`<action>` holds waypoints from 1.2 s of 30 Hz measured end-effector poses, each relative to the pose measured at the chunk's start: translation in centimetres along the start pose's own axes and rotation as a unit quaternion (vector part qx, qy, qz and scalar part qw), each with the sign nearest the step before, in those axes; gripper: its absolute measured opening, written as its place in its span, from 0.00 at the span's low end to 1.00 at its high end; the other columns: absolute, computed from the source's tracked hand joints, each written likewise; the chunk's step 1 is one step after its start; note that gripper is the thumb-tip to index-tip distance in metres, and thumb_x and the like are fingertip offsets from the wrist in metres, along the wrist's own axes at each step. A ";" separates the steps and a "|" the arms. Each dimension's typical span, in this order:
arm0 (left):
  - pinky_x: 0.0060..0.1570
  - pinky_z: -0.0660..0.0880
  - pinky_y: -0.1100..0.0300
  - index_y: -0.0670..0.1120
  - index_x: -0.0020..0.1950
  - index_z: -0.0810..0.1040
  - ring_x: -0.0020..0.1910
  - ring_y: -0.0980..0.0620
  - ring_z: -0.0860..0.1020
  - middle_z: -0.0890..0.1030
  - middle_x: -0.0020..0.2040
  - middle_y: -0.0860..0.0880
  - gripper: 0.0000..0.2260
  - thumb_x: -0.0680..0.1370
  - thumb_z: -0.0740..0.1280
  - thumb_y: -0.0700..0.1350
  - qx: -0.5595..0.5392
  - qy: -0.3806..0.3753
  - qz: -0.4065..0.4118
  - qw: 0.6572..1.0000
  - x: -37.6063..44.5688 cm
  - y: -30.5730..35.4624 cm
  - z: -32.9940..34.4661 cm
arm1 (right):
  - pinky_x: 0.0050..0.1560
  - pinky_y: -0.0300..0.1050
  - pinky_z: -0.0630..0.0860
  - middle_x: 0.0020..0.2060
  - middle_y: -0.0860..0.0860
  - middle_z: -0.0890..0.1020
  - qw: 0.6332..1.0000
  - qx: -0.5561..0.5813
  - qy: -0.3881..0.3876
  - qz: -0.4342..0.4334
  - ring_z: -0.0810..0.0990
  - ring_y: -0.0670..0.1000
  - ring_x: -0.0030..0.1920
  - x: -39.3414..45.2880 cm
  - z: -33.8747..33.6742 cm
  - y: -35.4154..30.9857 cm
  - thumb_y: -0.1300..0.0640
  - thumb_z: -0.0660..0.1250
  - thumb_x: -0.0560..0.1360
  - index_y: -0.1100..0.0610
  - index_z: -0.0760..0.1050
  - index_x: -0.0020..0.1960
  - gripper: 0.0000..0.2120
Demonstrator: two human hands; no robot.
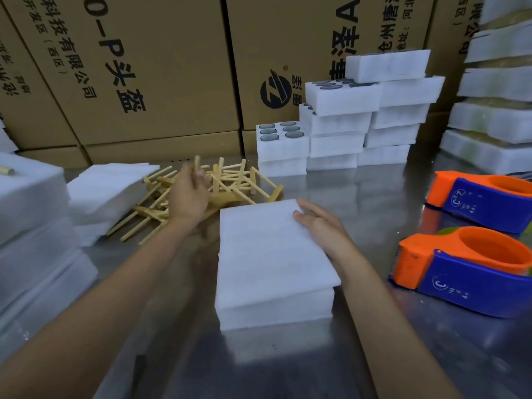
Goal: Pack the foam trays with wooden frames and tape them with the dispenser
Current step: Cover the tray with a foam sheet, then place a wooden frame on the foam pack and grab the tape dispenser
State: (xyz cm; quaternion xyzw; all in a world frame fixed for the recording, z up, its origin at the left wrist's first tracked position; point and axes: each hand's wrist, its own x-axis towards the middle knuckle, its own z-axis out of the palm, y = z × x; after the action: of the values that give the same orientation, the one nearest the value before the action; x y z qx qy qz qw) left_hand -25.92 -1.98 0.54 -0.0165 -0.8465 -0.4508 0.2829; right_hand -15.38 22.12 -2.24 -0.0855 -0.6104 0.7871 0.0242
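With the foam tray covered but unframed and untaped, her flat right hand steadies it while the loosely open left hand reaches into the wooden frames.

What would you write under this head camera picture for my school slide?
Left hand reaches over the wooden frames while the right hand rests on the foam tray.

Packing warehouse: stacked cartons, foam trays.
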 end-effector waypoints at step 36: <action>0.48 0.71 0.68 0.47 0.74 0.66 0.56 0.51 0.75 0.75 0.65 0.48 0.23 0.79 0.58 0.36 0.013 -0.463 0.078 0.883 -11.5 18.2 5.1 | 0.45 0.46 0.71 0.41 0.48 0.82 0.836 -0.352 0.348 -0.238 0.79 0.49 0.46 -11.7 -11.3 -7.3 0.54 0.61 0.78 0.52 0.81 0.46 0.10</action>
State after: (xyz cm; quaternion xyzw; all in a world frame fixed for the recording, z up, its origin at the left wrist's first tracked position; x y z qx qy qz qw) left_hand -13.46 15.37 6.33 -0.2853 -0.8829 -0.3571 -0.1073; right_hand -2.53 33.12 3.31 -0.2092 -0.7990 0.4075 0.3897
